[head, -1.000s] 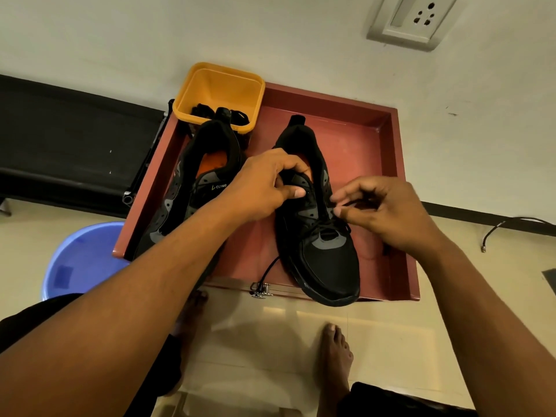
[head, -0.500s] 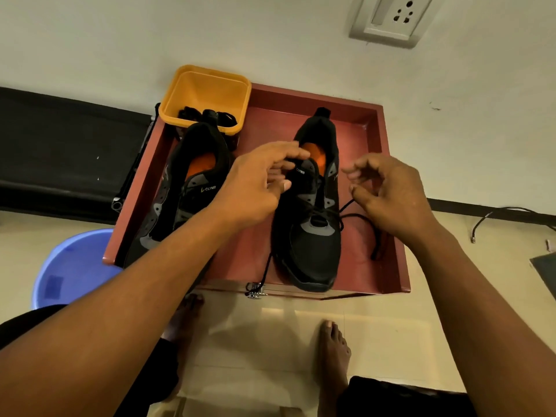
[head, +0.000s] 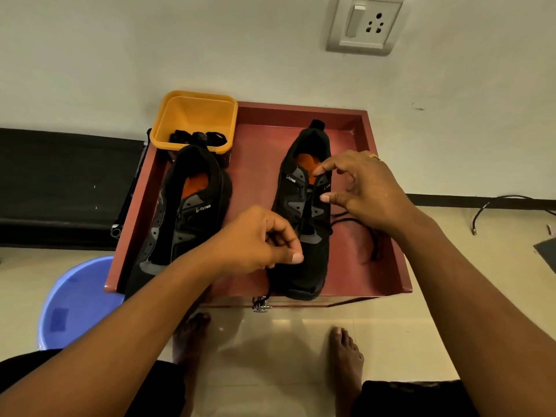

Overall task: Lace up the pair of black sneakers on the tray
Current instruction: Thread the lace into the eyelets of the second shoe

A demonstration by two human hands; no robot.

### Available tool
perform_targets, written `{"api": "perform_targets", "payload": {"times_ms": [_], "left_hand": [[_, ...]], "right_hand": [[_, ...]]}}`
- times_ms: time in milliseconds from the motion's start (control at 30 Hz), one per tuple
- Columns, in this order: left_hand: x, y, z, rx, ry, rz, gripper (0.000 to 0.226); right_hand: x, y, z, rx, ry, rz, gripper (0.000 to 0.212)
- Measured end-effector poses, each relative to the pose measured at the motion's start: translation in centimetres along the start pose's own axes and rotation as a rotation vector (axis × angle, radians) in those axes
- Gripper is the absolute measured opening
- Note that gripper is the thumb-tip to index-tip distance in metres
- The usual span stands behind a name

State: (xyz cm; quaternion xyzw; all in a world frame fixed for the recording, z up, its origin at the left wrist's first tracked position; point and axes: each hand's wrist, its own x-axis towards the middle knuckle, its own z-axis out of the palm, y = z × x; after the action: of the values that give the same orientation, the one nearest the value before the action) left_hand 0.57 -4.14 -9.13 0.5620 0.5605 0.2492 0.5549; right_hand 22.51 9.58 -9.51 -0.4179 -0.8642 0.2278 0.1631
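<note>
Where a red tray (head: 258, 164) carries the pair, contents as follows. Black first sneaker (head: 186, 212): along the tray's left edge, heel toward the far left corner. Black second sneaker (head: 307, 266): right of the tray's centre, toe at the near edge. Black lace (head: 374, 245): partly threaded in the second sneaker, one end looping toward the right edge. Person's left hand (head: 255, 239): fingers curled, pinching the lace beside that toe. Person's right hand (head: 370, 188): fingers (head: 331, 164) spread above the tongue, holding nothing. Far left corner: yellow tub (head: 195, 115) of black laces.
</note>
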Motion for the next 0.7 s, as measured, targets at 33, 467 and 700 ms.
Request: {"api": "perform_targets", "payload": {"times_ms": [33, 467, 700], "left_hand": [[-0.2, -0.1, 0.1, 0.016, -0.033, -0.023, 0.005], [2.6, -0.5, 0.3, -0.031, 0.426, -0.157, 0.031], [3.3, 0.4, 0.9, -0.075, 0.431, -0.243, 0.02]], "right_hand": [[0.1, -0.1, 0.0, 0.013, -0.002, -0.001, 0.041], [0.6, -1.3, 1.5, 0.227, 0.035, 0.109, 0.018], [0.6, -1.0, 2.2, 0.287, 0.046, 0.147, 0.018]]}}
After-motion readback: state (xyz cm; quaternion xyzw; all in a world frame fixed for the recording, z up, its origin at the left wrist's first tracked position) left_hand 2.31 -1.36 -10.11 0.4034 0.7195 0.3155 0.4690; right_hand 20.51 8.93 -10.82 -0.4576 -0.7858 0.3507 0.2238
